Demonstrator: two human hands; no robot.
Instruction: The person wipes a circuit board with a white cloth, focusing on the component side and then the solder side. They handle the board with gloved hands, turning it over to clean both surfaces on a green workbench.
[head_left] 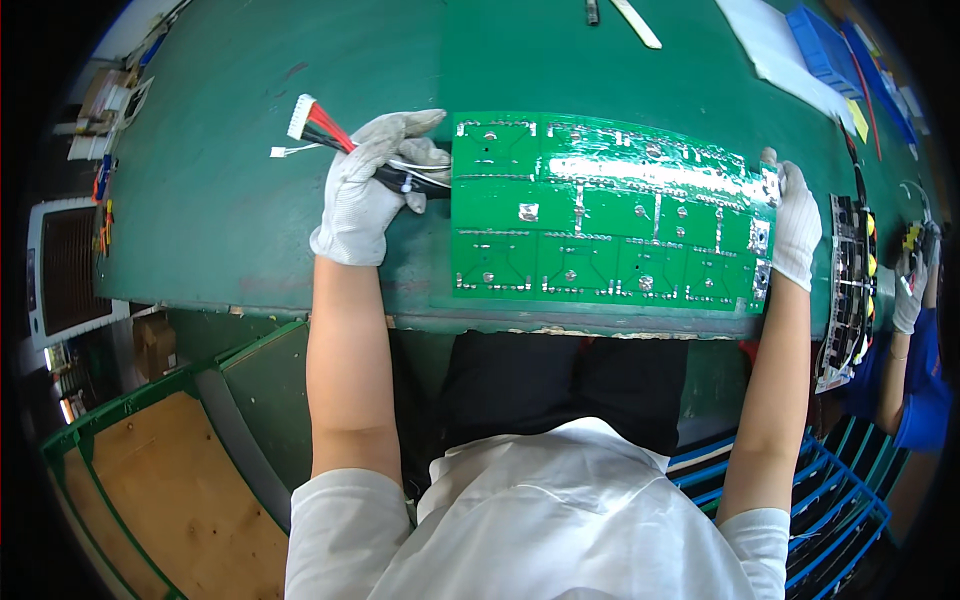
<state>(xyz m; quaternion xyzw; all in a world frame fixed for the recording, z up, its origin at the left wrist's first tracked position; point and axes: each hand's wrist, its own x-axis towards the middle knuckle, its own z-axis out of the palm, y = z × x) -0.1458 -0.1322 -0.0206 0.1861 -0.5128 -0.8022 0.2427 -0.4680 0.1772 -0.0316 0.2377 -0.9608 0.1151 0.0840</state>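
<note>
A long green circuit board (600,215) lies over the near part of the table with its soldered side up. My right hand (797,222), in a white glove, is closed on the board's right edge. Beside the left edge, my gloved left hand (365,190) is closed around a wire bundle (330,128) of red, black and white leads. A wide white connector (300,117) and a small white plug (278,152) stick out from this bundle to the left. Its other end passes toward the board's left edge and is hidden there.
Another board with parts (848,280) stands at the table's right edge, near a co-worker's gloved hand (908,290). Blue bins (825,50) and a white sheet (770,50) lie far right. A pale strip (637,24) lies at the back. A blue rack (830,500) stands below right.
</note>
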